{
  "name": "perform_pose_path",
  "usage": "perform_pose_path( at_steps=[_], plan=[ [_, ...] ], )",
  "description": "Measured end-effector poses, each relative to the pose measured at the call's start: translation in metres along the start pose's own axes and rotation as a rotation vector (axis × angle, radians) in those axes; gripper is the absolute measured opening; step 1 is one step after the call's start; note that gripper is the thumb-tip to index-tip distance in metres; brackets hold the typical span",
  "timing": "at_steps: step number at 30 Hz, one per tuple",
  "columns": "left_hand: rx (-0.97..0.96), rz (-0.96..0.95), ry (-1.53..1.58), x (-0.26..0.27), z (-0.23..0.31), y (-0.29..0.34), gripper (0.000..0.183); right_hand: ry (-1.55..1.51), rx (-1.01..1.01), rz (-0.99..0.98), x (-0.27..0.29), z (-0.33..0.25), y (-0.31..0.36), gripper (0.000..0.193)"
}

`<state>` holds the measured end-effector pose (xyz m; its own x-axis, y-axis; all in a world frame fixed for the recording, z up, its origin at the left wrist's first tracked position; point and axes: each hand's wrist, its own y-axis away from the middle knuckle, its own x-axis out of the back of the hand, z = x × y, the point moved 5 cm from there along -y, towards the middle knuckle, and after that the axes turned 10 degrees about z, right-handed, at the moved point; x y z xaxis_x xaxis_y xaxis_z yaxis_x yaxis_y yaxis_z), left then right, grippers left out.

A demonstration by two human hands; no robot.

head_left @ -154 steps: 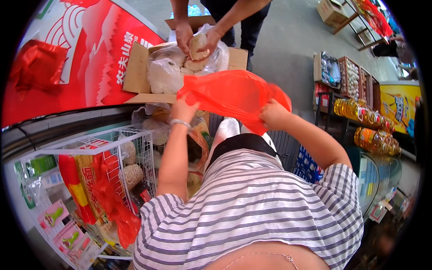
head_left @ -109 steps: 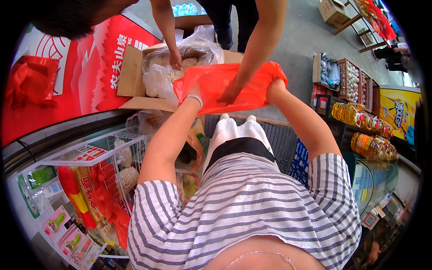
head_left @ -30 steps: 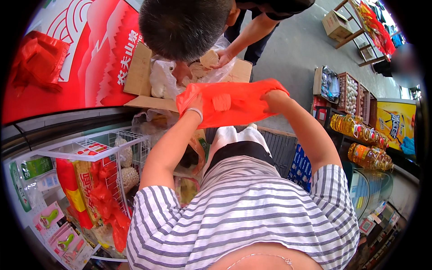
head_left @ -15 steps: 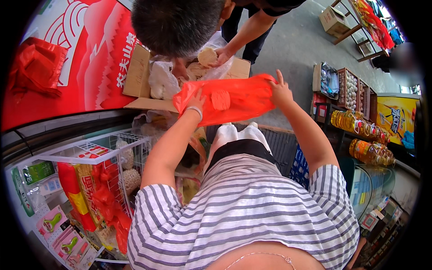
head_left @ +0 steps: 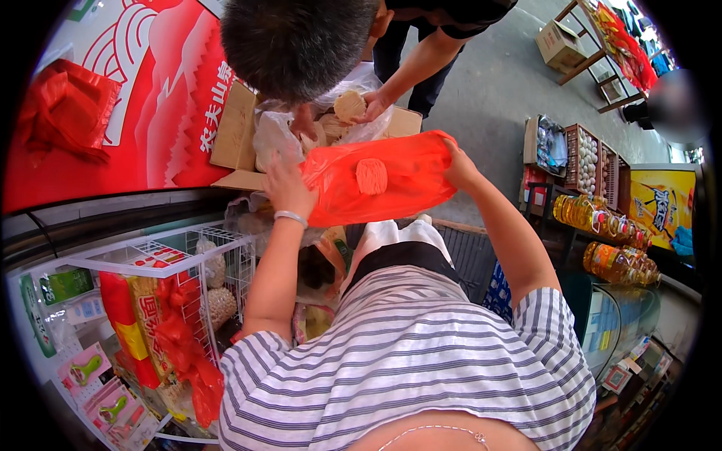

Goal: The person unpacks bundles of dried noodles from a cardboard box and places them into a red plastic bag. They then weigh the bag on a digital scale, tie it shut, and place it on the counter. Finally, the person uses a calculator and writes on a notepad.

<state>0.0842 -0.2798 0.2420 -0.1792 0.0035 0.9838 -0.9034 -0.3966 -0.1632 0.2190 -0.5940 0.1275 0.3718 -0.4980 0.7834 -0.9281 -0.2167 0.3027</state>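
A red plastic bag stretches across in front of me, with a round cake of dried noodles lying on or in its middle. My right hand grips the bag's right end, fingers closed over the edge. At the bag's left edge is my left hand, a bracelet on its wrist; its fingers point away from me and are blurred, so their hold on the bag is unclear. Beyond, a co-worker's hand holds another noodle cake over an open cardboard box lined with clear plastic.
The co-worker's head leans over the box. To the left stand a red counter with red bags and a white wire rack of packages. Oil bottles and an egg crate are at right.
My left hand has slid left off the bag's face to its edge. My right hand's raised finger has folded onto the bag. The bag hangs slightly lower and looks wider.
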Motion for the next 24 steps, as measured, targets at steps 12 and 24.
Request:
perform_pose_path(
  at_steps=[12, 24],
  plan=[
    [1.061, -0.58, 1.754, -0.135, -0.044, 0.038, 0.036, -0.148, -0.086, -0.108, -0.006, -0.012, -0.002, 0.08],
    [1.128, -0.562, 1.869, -0.15, -0.028, 0.032, 0.041, -0.223, -0.122, -0.086, -0.01, -0.01, -0.006, 0.081]
  ],
)
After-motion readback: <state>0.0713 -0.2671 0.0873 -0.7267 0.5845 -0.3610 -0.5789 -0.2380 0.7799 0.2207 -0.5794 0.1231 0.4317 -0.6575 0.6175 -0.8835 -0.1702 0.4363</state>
